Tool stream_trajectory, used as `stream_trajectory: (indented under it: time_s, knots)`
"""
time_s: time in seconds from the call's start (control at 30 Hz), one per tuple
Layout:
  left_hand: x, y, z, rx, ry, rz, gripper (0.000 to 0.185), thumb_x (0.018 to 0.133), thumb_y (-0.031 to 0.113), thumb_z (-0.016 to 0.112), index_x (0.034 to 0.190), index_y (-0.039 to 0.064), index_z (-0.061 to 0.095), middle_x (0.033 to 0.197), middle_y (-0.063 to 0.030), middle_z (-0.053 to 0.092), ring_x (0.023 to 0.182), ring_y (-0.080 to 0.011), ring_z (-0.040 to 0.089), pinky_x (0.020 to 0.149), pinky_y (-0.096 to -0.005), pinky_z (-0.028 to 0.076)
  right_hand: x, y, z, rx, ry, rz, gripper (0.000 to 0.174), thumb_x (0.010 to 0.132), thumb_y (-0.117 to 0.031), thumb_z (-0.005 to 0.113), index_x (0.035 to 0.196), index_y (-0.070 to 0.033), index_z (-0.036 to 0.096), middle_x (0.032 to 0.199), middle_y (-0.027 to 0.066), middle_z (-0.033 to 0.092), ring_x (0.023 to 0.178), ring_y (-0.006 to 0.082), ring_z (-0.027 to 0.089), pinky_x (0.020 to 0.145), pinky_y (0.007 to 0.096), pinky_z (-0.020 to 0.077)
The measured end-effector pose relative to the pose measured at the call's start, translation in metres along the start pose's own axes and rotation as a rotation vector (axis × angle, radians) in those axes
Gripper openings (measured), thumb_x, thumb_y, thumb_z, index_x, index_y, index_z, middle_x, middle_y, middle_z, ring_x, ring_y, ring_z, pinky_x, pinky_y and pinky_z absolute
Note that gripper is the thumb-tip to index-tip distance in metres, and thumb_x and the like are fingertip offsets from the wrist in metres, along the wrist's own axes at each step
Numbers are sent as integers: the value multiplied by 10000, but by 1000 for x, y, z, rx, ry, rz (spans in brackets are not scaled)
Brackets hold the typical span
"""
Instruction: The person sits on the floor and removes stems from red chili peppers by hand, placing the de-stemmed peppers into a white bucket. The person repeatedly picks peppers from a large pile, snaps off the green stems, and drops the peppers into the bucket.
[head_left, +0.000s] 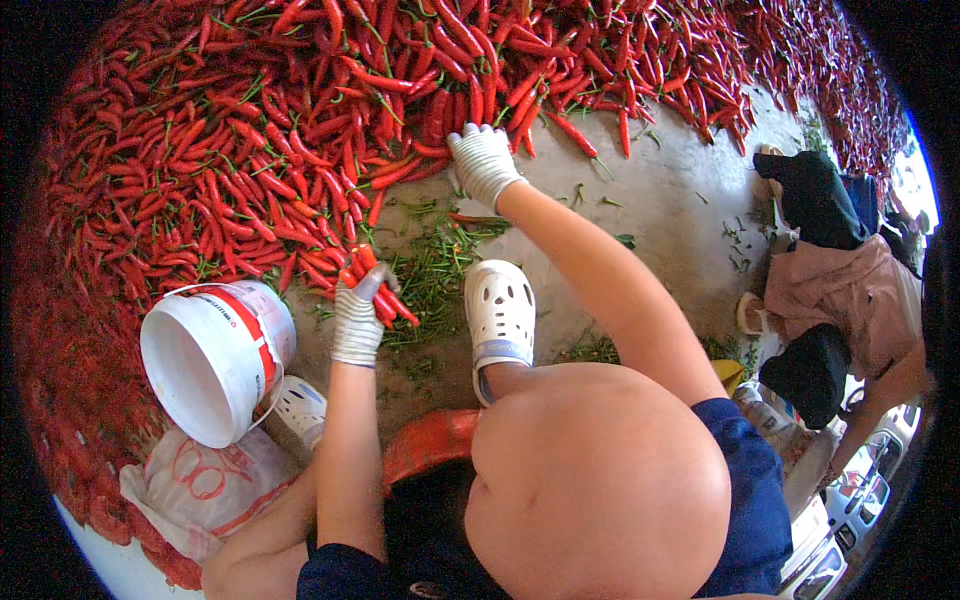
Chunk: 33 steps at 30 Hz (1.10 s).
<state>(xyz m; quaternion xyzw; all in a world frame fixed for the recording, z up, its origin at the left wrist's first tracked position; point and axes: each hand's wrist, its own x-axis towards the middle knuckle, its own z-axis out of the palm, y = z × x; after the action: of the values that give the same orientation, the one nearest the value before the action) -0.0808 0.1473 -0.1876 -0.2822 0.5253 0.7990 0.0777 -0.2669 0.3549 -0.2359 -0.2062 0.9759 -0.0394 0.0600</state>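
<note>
My left hand (361, 304), in a striped knit glove, is closed around several red chilli peppers (391, 304) that stick out on both sides of the fist. It is above a litter of green chilli stems (431, 277) on the floor. My right hand (484, 161), gloved the same way, reaches to the front edge of a large heap of red chillies (420, 67). Its fingertips touch chillies there; whether they grip one is not clear. A single chilli with a green stem (574, 135) lies on the concrete to the right of that hand.
A white plastic bucket (199, 367) with a red band lies tipped by my left foot. Behind it is a woven sack (217, 472). My white clog (500, 315) stands among the stems. At the right another person (840, 300) bends low, with parked vehicles (862, 480) beyond.
</note>
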Motion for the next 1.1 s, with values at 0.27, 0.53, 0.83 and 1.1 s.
stream_trajectory:
  time_s: [0.27,0.53,0.83,1.1]
  knots:
    - [-2,5,20,-86,142,84,382,769,252,761,1063,118,558,911,-2,566,852,-144,557,773,-302,476,-52,-59,-42,391,-284,-266,176,800,-205,625,878,-60,686,825,170,680,805,334,676,688,436,547]
    - [29,2,-26,-621,-23,-118,217,900,272,630,973,79,565,858,-35,602,722,-156,563,694,-346,512,-106,-89,-3,847,-71,-516,166,820,-178,623,904,-36,603,834,196,591,807,389,592,716,456,489]
    - [6,-6,-23,-472,-44,-258,309,856,196,697,1106,73,563,928,-54,633,795,-197,640,766,-397,568,-19,5,-7,109,-141,-203,256,778,-117,604,1029,-66,595,912,194,616,836,381,640,703,459,525]
    - [-6,-5,6,-181,89,-85,245,820,140,705,1014,85,566,932,-49,612,808,-173,613,753,-344,531,-29,-15,-16,158,-31,-451,284,760,-127,651,1012,-34,563,964,160,604,895,348,626,735,443,509]
